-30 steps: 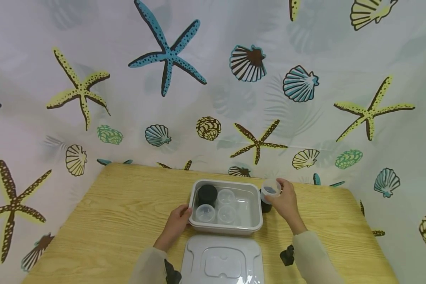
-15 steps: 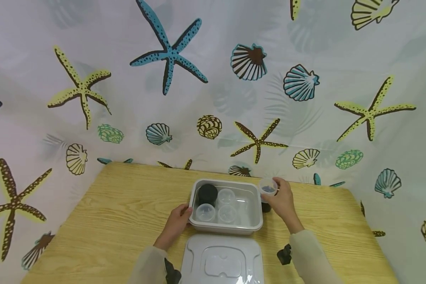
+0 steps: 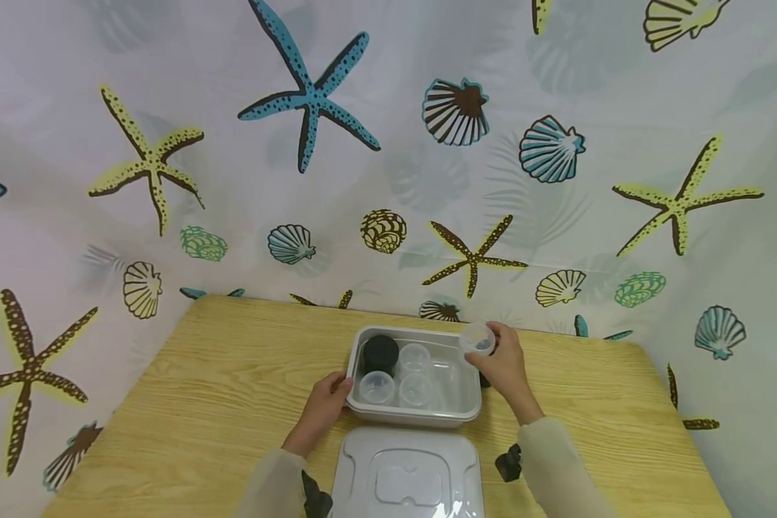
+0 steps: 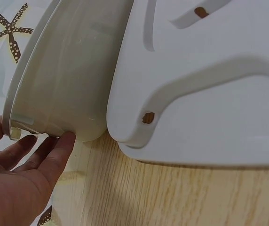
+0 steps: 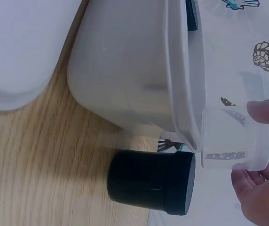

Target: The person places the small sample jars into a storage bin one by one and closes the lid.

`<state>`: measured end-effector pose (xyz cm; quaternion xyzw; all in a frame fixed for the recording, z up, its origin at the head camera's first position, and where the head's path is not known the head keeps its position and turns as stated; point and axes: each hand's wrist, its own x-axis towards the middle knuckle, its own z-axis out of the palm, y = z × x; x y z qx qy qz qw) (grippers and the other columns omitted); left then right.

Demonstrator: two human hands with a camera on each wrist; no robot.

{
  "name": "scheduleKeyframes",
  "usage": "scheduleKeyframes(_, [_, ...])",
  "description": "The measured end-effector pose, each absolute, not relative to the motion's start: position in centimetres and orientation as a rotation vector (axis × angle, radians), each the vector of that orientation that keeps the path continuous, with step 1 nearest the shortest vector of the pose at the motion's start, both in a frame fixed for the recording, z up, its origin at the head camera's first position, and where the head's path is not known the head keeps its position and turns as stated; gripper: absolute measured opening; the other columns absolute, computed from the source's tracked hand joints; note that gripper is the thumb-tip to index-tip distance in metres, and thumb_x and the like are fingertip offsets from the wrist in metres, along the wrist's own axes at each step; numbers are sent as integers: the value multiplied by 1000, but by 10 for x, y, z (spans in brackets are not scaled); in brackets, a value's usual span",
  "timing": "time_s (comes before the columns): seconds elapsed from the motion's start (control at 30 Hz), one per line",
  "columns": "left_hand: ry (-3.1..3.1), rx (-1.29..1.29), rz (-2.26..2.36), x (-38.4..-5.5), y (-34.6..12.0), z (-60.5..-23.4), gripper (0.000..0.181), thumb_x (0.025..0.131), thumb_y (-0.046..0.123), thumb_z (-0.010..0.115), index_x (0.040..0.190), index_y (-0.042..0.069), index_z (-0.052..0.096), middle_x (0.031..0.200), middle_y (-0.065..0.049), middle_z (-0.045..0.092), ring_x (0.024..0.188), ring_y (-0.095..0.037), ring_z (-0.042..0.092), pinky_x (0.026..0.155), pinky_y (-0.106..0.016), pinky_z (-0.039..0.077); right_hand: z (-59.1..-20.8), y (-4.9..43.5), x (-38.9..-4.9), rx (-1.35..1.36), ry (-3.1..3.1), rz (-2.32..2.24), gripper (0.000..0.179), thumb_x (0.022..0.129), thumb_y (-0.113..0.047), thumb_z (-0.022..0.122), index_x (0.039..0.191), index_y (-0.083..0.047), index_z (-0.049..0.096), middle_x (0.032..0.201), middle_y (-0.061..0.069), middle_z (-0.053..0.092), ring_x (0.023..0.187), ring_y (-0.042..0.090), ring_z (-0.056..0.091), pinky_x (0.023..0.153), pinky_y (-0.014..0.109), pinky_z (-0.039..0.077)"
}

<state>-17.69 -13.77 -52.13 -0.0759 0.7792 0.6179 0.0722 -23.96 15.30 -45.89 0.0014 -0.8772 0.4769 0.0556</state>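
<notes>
A white plastic bin [image 3: 414,415] stands on the table. My left hand [image 3: 326,403] holds its left end; in the left wrist view the thumb lies at the rim and the fingers [image 4: 59,157] curl beneath it. My right hand [image 3: 506,363] grips a small clear plastic cup [image 3: 477,339] between thumb and fingers, over the bin's right rim. In the right wrist view the cup [image 5: 226,141] is just past that rim. Inside the bin, toward the left, are a black jar [image 3: 380,354] and three clear cups [image 3: 377,388]. The bin's right part shows bare floor.
Another black jar [image 5: 146,181] stands on the table by the bin's right end, mostly hidden by my right hand in the head view. A white lid [image 3: 408,478] lies flat in front of the bin. Behind the wooden table [image 3: 233,374] hangs a shell-and-starfish-patterned cloth [image 3: 388,144].
My right hand has moved left with the clear cup, from above the black jar beside the bin to over the bin's right rim. The left hand stays on the bin.
</notes>
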Motion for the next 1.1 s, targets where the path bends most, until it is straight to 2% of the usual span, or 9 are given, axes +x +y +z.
scheduleKeyframes(0.53, [2365, -234, 1851, -176, -139, -524, 43, 102, 19, 42, 136, -8, 43, 131, -29, 52, 109, -32, 59, 86, -44, 54, -458, 131, -236, 30, -2659, 1429, 63, 72, -5, 75, 127, 5, 47, 123, 22, 50, 113, 36, 53, 95, 49, 47])
scheduleKeyframes(0.87, [2297, -201, 1910, -172, -140, -521, 42, 103, 16, 40, 136, -10, 41, 132, -31, 51, 113, -35, 57, 88, -41, 54, -468, 122, -231, 55, -2684, 1356, 64, 71, -9, 78, 127, 4, 50, 121, 22, 53, 110, 35, 53, 91, 48, 49])
scheduleKeyframes(1.1, [2291, -190, 1918, -170, -141, -521, 43, 103, 18, 40, 137, -9, 41, 133, -30, 50, 115, -35, 56, 88, -40, 54, -475, 120, -228, 34, -2690, 1338, 65, 70, -8, 79, 127, 5, 50, 119, 23, 54, 108, 35, 53, 93, 49, 47])
